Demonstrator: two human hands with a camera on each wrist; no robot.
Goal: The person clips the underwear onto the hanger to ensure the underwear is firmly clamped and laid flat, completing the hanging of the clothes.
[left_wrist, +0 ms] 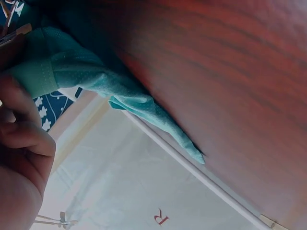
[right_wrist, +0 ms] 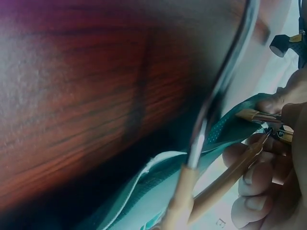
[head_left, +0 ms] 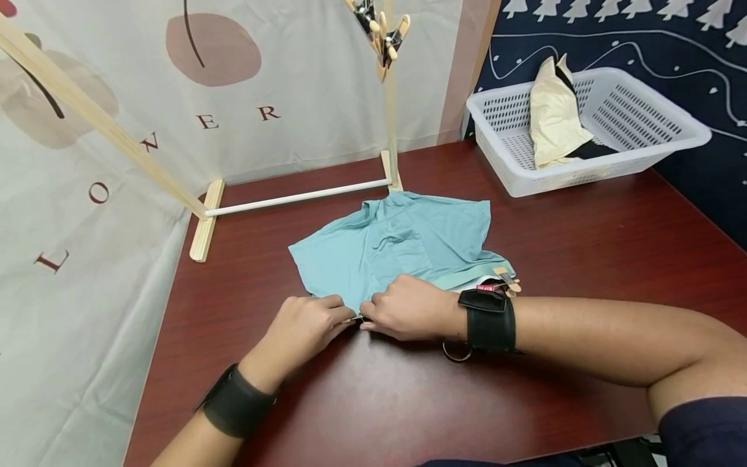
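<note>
Grip: my left hand (head_left: pixel 303 326) and right hand (head_left: pixel 408 308) meet at the near hem of the teal garment (head_left: pixel 397 246); right fingers (right_wrist: pixel 254 182) pinch a wooden clothespin (right_wrist: pixel 230 175), left fingers curl on the hem.
Garment: flat on the table (head_left: pixel 583 259), before the wooden rack (head_left: pixel 292 198).
Progress: I judge clipping barely begun; a second clothespin (head_left: pixel 506 279) sits at the waistband, hanging remains.
Views: only the right wrist view shows the pin; the head view alone shows the basket (head_left: pixel 642 110).

Clip at the waistband: mostly covered by the left hand (head_left: pixel 303 327) and right hand (head_left: pixel 408 308) in the head view; its grip on the teal shorts (head_left: pixel 397 243) cannot be told.
Hanger hook (right_wrist: pixel 225 81): blurred, cut off at the top edge.
Red label (head_left: pixel 489 286): lettering too small to be read.
Basket (head_left: pixel 653 139) contents: partly hidden by the wall.
</note>
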